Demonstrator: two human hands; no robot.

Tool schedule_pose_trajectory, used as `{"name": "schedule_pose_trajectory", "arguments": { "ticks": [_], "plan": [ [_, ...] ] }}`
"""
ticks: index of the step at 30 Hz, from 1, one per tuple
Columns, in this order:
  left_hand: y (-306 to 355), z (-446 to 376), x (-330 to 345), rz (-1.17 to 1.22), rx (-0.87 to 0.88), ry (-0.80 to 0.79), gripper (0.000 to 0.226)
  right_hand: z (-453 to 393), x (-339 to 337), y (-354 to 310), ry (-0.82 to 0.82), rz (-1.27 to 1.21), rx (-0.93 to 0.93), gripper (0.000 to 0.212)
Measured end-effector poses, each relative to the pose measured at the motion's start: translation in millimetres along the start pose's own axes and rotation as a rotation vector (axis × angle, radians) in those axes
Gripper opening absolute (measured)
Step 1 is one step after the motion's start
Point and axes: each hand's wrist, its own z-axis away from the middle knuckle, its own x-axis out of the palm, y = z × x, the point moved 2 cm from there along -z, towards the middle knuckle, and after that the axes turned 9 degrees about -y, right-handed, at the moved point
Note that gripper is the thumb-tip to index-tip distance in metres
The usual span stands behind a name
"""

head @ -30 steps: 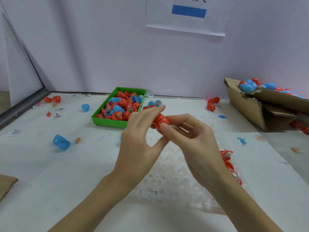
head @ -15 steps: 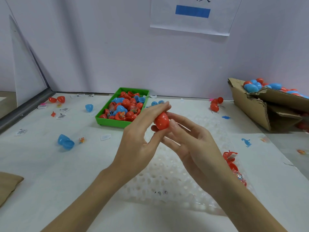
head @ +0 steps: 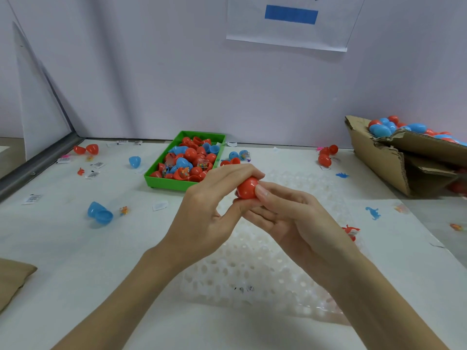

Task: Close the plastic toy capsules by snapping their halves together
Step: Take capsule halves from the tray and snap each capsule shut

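Observation:
A red plastic capsule (head: 247, 188) is held above the middle of the table between both hands. My left hand (head: 209, 210) curls its fingers over the capsule's top and its thumb under it. My right hand (head: 285, 215) pinches it from the right with thumb and fingers. The capsule's two halves look joined; the seam is partly hidden by fingers. A green tray (head: 161, 176) behind the hands holds several red and blue capsule halves with small toys.
A torn cardboard box (head: 384, 157) at the right holds closed red and blue capsules. A white perforated sheet (head: 252, 271) lies under the hands. Loose blue halves (head: 99, 213), red capsules (head: 324, 157), small toy figures and paper labels are scattered on the table.
The capsule went from two offset halves to one rounded shape as both hands pressed it together. The hands shifted slightly; my left fingers now cover its top.

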Motion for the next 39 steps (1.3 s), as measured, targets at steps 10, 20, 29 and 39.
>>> {"name": "schedule_pose_trajectory", "arguments": {
  "ticks": [10, 20, 29, 39],
  "plan": [
    [-4, -5, -6, 0.129, -0.084, -0.124, 0.056, -2, 1, 2, 0.121, 0.243, -0.137, 0.024],
    [-1, -1, -3, 0.104, -0.132, 0.063, 0.055, -1, 3, 4, 0.317, 0.937, -0.483, 0.037],
    [11, -2, 3, 0.235, -0.118, 0.067, 0.051, 2, 8, -6, 0.153, 0.267, -0.283, 0.035],
    [15, 0, 11, 0.382, -0.121, 0.159, 0.053, 5, 9, -10, 0.161, 0.310, -0.315, 0.033]
  ]
}}
